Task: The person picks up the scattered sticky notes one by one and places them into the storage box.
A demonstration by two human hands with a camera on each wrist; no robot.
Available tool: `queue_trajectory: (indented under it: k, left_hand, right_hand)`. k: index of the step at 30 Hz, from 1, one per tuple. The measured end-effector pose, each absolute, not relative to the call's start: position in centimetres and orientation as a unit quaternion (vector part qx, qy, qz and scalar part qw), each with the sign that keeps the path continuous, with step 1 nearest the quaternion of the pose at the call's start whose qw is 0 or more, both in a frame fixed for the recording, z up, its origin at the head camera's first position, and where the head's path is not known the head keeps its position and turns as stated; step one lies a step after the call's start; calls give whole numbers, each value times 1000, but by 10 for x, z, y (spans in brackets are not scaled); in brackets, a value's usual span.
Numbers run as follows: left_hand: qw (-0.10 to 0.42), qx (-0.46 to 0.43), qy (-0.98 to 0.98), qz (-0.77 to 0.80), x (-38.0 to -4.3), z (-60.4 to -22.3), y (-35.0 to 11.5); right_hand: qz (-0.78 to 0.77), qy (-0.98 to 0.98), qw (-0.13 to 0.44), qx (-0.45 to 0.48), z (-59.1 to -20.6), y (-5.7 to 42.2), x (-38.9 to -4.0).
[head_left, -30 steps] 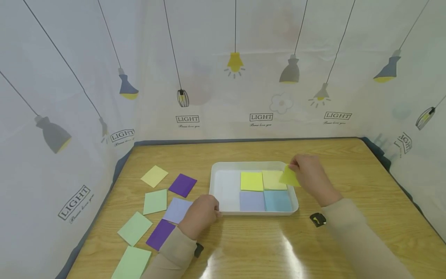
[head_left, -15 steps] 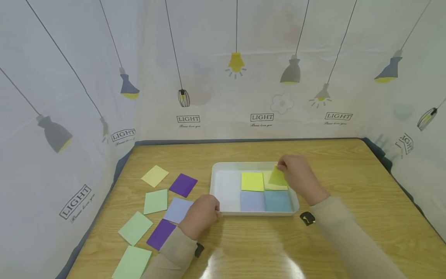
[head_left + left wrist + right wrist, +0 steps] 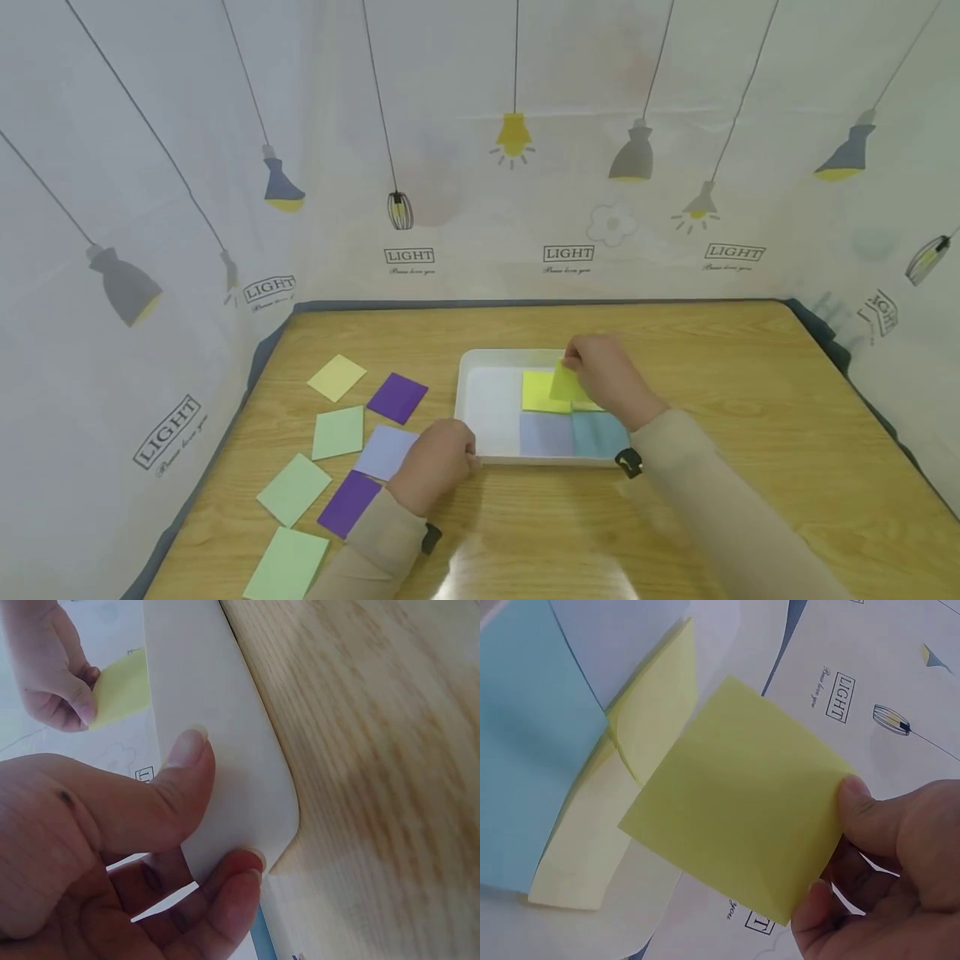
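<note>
A bright yellow sticky note (image 3: 739, 799) is pinched by one edge in my right hand (image 3: 611, 379), held above the white tray (image 3: 487, 408). Thumb and fingers of my left hand (image 3: 435, 465) grip the tray's near left corner, which the left wrist view shows close up. Inside the tray lie another bright yellow note (image 3: 535, 393), a lilac note (image 3: 545, 434) and a blue note (image 3: 600, 435). A pale yellow note (image 3: 585, 855) also lies there, mostly hidden by my right hand in the head view. The tray's left part shows bare white bottom.
Left of the tray, loose notes lie on the wooden table (image 3: 712, 358): pale yellow (image 3: 337, 378), purple (image 3: 397, 398), lilac (image 3: 384, 451), another purple (image 3: 349, 504), and several pale green (image 3: 293, 490). A lamp-printed cloth (image 3: 465, 183) stands round the back and sides.
My right hand has moved left with the yellow note, from the tray's right edge to over the far row of notes. My left hand has stayed at the tray's corner.
</note>
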State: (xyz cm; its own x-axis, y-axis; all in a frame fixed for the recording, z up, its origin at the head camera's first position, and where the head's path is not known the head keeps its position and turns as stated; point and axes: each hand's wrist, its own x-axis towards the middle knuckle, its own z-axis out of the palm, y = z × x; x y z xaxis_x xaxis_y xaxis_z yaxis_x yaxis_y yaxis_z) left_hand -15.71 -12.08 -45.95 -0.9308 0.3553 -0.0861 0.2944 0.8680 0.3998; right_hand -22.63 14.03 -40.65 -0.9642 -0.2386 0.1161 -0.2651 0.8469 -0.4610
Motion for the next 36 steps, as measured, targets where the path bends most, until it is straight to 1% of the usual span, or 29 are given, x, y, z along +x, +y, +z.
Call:
queue_trajectory:
  k: [5,14,23,36]
  left_hand:
    - [78,169,964,190,-157,-459,-120]
    - [85,167,962,199,-157,-458,-121]
    - [75,168,963,196,-158,-458,-122]
    - [76,168,963,198,-157,-458,-122]
  right_hand:
    - [246,-962,-12,121,-410,128,-233]
    - [238,-962,-58,120,-419,112,-244]
    - [233,-963,-70,116,-428,104,-255]
    - [234,-963,-87,102,-440,98,-272]
